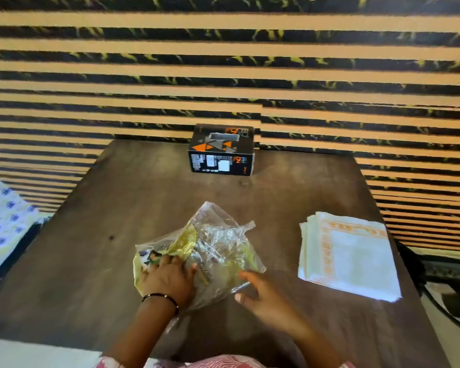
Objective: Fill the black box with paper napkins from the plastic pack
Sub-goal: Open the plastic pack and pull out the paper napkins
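In the head view we press our left hand (168, 277) flat, fingers spread, on the crumpled plastic pack (218, 245) mid-table (91, 235), our right hand (260, 293) at its right edge, grip impossible to tell, napkins (351, 256) stacked to the right, black box (222, 152) at the far edge.

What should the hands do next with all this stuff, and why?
Probably move the right hand from the plastic pack to the napkin stack and lift it. The napkins already lie outside the pack, on the table to its right. The pack looks crumpled and flat under the left hand. The black box stands at the far edge, seemingly closed.
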The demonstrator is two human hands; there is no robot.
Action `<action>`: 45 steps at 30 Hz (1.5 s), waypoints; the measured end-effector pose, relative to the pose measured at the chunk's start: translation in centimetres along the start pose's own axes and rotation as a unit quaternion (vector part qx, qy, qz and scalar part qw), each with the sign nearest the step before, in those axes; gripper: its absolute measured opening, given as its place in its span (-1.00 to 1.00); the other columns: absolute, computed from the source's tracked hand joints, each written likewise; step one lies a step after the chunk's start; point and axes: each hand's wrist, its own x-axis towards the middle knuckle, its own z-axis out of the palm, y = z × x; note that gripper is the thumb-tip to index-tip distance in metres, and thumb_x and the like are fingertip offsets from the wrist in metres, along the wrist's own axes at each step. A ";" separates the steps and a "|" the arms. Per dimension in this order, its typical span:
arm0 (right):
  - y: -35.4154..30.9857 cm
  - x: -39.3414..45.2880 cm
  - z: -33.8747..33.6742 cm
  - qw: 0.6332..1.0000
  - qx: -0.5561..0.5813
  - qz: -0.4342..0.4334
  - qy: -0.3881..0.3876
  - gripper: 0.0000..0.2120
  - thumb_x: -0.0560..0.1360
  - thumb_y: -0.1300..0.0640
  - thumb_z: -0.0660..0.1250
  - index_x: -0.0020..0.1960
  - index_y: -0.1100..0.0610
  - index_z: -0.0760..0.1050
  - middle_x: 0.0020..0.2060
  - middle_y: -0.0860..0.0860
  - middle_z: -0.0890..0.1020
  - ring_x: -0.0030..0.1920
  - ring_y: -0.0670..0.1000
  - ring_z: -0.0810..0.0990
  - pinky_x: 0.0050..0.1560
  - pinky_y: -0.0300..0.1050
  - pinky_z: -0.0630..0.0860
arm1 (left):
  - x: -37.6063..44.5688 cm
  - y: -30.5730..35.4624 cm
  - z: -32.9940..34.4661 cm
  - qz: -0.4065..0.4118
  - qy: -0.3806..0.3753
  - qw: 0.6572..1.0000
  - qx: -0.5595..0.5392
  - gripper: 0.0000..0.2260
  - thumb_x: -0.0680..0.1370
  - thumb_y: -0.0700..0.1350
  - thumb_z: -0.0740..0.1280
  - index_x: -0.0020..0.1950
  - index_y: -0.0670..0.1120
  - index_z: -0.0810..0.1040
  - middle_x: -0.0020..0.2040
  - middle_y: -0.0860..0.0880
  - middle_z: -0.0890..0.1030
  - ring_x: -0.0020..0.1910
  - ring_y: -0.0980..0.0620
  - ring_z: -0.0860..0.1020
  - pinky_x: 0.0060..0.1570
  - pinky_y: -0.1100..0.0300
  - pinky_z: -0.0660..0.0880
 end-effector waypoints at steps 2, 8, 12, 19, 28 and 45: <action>-0.9 1.8 1.7 1.000 -0.019 -0.014 -0.013 -0.50 0.51 0.06 0.30 0.41 0.09 0.27 0.45 0.02 0.26 0.46 -0.03 0.18 0.36 -0.28 0.11 | -0.1 -1.7 -1.0 0.026 0.018 0.999 0.009 -0.56 0.54 0.22 0.01 0.31 0.05 0.38 0.33 -0.04 0.41 0.31 -0.14 0.34 0.25 -0.07 0.34; -3.7 7.3 4.6 0.978 -0.182 -0.084 0.060 -0.57 0.47 0.03 0.33 0.32 0.04 0.43 0.41 -0.02 0.37 0.45 -0.01 0.22 0.45 -0.19 0.04 | 0.0 -8.5 0.1 0.125 -0.040 0.991 -0.026 0.03 0.14 0.50 -0.53 0.47 0.14 0.09 0.54 0.02 0.08 0.51 -0.07 0.01 0.46 -0.06 0.03; -6.8 8.6 7.6 0.982 -0.118 -0.122 0.085 -0.78 0.42 0.21 0.36 0.05 0.07 0.62 0.12 -0.01 0.63 0.21 -0.03 0.53 0.27 -0.28 0.31 | 0.2 -12.1 -0.5 0.090 -0.033 0.995 0.000 0.00 0.16 0.49 -0.52 0.48 0.13 0.05 0.52 0.04 0.12 0.45 -0.10 0.12 0.36 -0.09 0.20; -11.1 10.4 13.7 0.972 -0.160 -0.169 -0.006 -0.84 0.43 0.19 0.34 -0.04 0.12 0.65 0.06 0.00 0.68 0.19 -0.01 0.50 0.33 -0.15 0.34 | 1.6 -17.7 -2.3 0.073 -0.015 0.996 0.047 -0.19 0.27 0.33 -0.37 0.46 0.11 0.10 0.52 0.01 0.11 0.45 -0.11 0.10 0.38 -0.10 0.11; -17.8 15.4 17.7 0.940 -0.322 -0.100 -0.044 -0.38 0.49 -0.19 0.18 0.47 0.03 0.18 0.51 -0.10 0.12 0.52 0.03 0.00 0.49 0.03 -0.02 | 5.0 -24.2 -3.4 0.056 -0.038 0.998 0.008 -0.40 0.52 0.25 -0.01 0.50 0.05 -0.03 0.55 -0.03 -0.03 0.51 -0.08 -0.04 0.46 -0.04 -0.09; -18.7 16.1 18.7 0.989 -0.102 -0.074 0.083 -0.56 0.47 0.05 0.32 0.32 -0.17 0.38 0.38 -0.01 0.42 0.46 -0.02 0.22 0.38 -0.11 0.25 | 8.3 -24.9 -7.1 0.083 0.002 0.996 -0.009 -0.48 0.53 0.13 0.16 0.44 -0.01 0.15 0.49 -0.06 0.17 0.46 -0.12 0.12 0.41 -0.08 0.12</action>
